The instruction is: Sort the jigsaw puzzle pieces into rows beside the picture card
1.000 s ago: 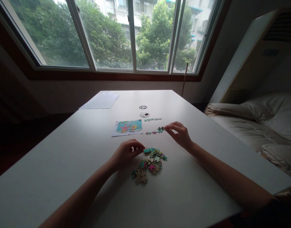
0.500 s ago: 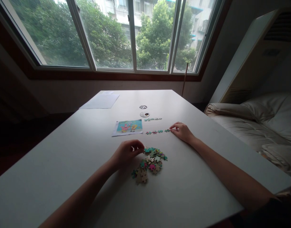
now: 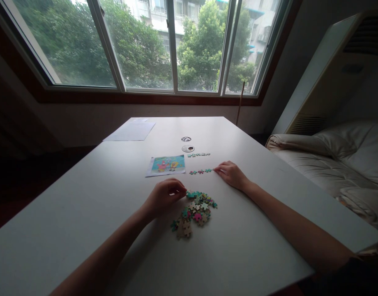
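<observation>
A row of jigsaw puzzle pieces [image 3: 201,172] lies in the middle of the table. At its right end my right hand [image 3: 231,174] has its fingers closed over a puzzle piece, mostly hidden beneath the fingertips. My left hand [image 3: 166,195] rests nearer to me, thumb and fingers pinched together at the upper left edge of a loose heap of puzzle pieces [image 3: 195,207]. Whatever that pinch holds is hidden. Teal, pink, yellow and plain brown-backed pieces make up the heap. A cartoon reference picture [image 3: 167,165] lies flat left of the row.
Farther back is a second row of pieces [image 3: 199,155], with two round openings [image 3: 188,149] in the white tabletop [image 3: 253,230] beyond it. Paper sheets [image 3: 130,131] lie at the far left corner. A pale sofa [image 3: 318,164] stands to the right, a window behind.
My right hand has slid a little left with its puzzle piece, closing the gap to the row. My left hand has barely shifted.
</observation>
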The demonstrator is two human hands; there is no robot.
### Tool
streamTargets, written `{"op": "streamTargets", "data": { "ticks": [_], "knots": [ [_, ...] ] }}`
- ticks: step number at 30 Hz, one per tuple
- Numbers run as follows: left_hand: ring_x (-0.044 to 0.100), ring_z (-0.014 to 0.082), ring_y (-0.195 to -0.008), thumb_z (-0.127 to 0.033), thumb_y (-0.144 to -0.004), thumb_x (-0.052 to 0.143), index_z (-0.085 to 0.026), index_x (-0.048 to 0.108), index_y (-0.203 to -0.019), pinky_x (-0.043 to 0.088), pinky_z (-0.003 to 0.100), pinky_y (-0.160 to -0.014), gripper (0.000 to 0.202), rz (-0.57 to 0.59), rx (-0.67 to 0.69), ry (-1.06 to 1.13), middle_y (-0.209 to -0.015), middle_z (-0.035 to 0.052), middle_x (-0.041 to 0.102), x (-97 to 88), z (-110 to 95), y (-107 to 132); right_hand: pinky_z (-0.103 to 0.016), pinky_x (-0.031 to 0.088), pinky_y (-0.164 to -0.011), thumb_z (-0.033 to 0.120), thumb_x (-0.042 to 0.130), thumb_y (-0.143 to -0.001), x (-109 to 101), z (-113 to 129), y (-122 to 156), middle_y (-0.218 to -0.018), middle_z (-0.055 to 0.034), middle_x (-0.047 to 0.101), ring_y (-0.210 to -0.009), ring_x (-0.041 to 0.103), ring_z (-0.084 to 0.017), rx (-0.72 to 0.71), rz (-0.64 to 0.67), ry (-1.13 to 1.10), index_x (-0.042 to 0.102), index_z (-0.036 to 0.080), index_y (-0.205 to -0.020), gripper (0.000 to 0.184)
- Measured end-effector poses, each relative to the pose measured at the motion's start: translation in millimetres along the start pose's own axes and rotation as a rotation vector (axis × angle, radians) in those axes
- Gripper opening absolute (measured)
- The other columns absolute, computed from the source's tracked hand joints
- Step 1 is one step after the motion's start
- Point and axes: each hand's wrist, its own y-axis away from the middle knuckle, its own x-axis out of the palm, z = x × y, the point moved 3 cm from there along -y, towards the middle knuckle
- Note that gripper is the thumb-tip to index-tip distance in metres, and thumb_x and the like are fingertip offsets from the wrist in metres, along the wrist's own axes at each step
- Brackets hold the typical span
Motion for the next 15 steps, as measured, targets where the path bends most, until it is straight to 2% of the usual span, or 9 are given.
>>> {"op": "streamTargets", "data": {
  "ticks": [6, 9, 12, 15],
  "knots": [
    [0.058, 0.0136, -0.069, -0.023, -0.070, 0.059, -0.014, 0.063, -0.068, 0.049, 0.024, -0.061, 0.010, 0.004, -0.010, 0.027, -0.078, 0.0055, 0.062, 1.0, -3, 0, -0.031, 0.044, -0.075, 0.021, 0.051, -0.081, -2, 0, 0, -0.084, -0.0044, 0.066, -0.081, 0.056, -0.016, -0.008, -0.012, -0.005, 0.067, 0.021, -0.087, 0.017],
    [0.058, 0.0138, -0.069, -0.023, -0.069, 0.060, -0.013, 0.062, -0.068, 0.049, 0.025, -0.063, 0.010, -0.006, -0.019, 0.072, -0.078, 0.0057, 0.062, 1.6, -5, 0, -0.031, 0.043, -0.075, 0.019, 0.051, -0.081, -5, 9, -1, -0.084, -0.0045, 0.065, -0.081, 0.055, -0.016, -0.033, -0.053, -0.007, 0.066, 0.021, -0.087, 0.016],
    [0.059, 0.0146, -0.072, -0.022, -0.067, 0.063, -0.013, 0.062, -0.073, 0.051, 0.029, -0.069, 0.011, -0.016, -0.077, 0.192, -0.077, 0.0048, 0.063, 4.0, -4, 0, -0.031, 0.042, -0.074, 0.019, 0.052, -0.081, -8, 31, -1, -0.083, -0.0047, 0.065, -0.080, 0.056, -0.016, -0.083, -0.098, -0.030, 0.065, 0.020, -0.086, 0.014],
    [0.060, 0.0155, -0.076, -0.021, -0.066, 0.065, -0.012, 0.060, -0.078, 0.051, 0.033, -0.074, 0.016, -0.007, -0.119, 0.313, -0.078, 0.0041, 0.063, 7.3, -3, 0, -0.031, 0.041, -0.075, 0.021, 0.052, -0.081, -9, 64, 0, -0.082, -0.0040, 0.065, -0.079, 0.055, -0.015, -0.156, -0.070, -0.075, 0.064, 0.021, -0.085, 0.012]
  ]
}}
